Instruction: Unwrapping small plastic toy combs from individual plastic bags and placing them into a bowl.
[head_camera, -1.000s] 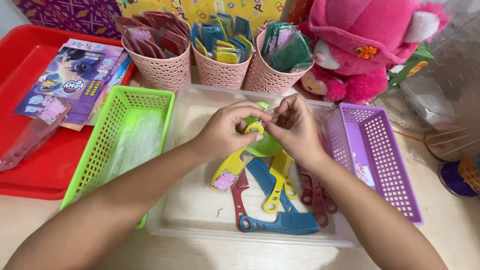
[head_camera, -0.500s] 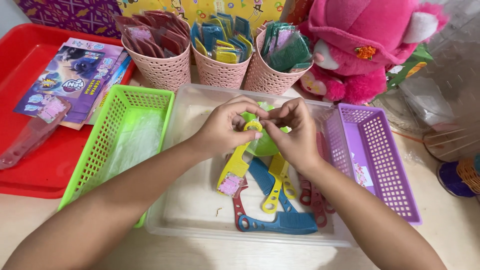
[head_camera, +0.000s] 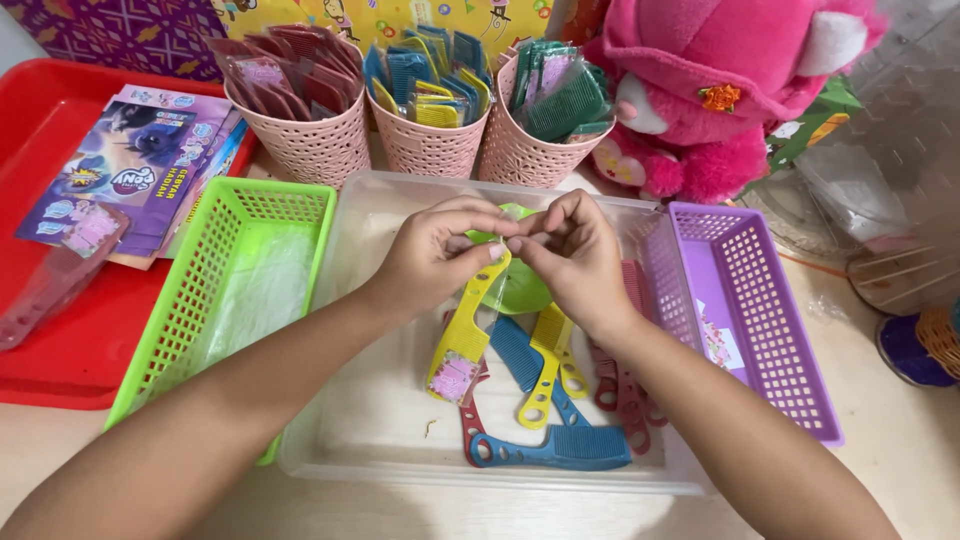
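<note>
A yellow comb in a clear wrapper hung over the clear tray, its upper end pinched between both hands. The left hand gripped the wrapper's top with thumb and fingertips closed on it, and the right hand met it from the other side, its fingers also pinched on that same top edge. Just behind the hands, inside the tray, lay a green round piece, partly hidden.

Lower in the tray lay loose combs: a blue comb near the front wall, a second yellow comb above it, and red combs toward the tray's right side.

A green basket stood touching the tray's left wall, lined with clear plastic. A purple basket stood against the tray's right wall. Behind the tray stood three pink cups packed with wrapped combs, and a pink plush toy sat behind its right corner. Left of the green basket, a red tray held booklets.
</note>
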